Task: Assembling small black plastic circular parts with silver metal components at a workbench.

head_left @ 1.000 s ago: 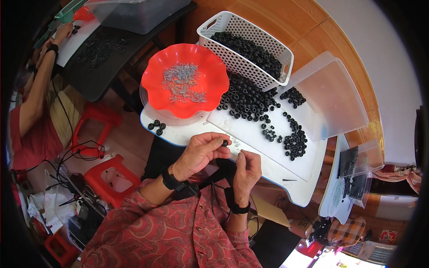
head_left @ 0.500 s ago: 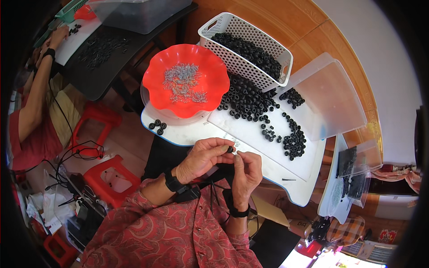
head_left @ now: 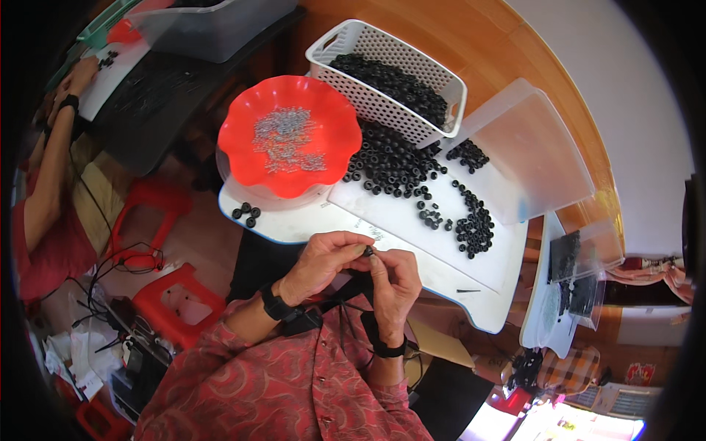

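Note:
My left hand (head_left: pixel 321 266) pinches a small black ring-shaped piece (head_left: pixel 368 251) between thumb and fingertips, just off the front edge of the white table. My right hand (head_left: pixel 395 283) is closed in a pinch right against that piece; whatever its fingertips hold is hidden. Beyond them, a heap of similar black round pieces with center holes (head_left: pixel 393 163) lies on a white board (head_left: pixel 397 213). To the left, a red wavy-rimmed dish (head_left: pixel 239 143) holds many small shiny clear or metallic bits (head_left: pixel 287 136).
A white perforated basket (head_left: pixel 448 121) full of black pieces stands behind the heap. A translucent bin (head_left: pixel 533 147) leans at right. Several loose pieces (head_left: pixel 247 214) lie at the table's left corner. A co-worker's arm (head_left: pixel 55 158) and red stools (head_left: pixel 180 305) are at left.
My right fingertips have closed onto the black piece; a tiny pale bit seen between the hands earlier is now hidden. The whole view has shifted slightly.

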Tool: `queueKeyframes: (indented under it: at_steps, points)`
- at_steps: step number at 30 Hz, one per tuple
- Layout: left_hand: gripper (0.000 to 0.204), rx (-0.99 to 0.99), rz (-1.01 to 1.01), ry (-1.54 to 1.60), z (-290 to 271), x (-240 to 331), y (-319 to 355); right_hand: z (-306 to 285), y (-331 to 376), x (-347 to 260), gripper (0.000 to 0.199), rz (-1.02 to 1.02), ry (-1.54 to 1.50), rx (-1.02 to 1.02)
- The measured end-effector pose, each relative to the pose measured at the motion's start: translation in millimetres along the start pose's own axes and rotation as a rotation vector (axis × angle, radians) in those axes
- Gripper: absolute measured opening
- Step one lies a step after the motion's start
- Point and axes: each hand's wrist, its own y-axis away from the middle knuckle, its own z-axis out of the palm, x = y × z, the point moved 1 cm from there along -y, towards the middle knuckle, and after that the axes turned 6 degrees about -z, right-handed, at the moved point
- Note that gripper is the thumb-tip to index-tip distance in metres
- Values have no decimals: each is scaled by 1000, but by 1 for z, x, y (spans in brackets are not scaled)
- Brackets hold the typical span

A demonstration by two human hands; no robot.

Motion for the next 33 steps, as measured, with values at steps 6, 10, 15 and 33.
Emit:
queueKeyframes:
  at_steps: [6,10,15,33]
  points:
    - [20,-1,-81,-220,1,12,5,-12,3,13,9,345,-329,-132]
    - [18,-69,-116,-322,-10,11,3,-17,2,12,10,542,-464,-201]
    - [18,-57,-131,-125,-7,4,3,-25,-9,7,6,516,-432,-289]
    - [20,-109,-136,56,-9,-6,-4,-66,-69,93,27,103,900,-38]
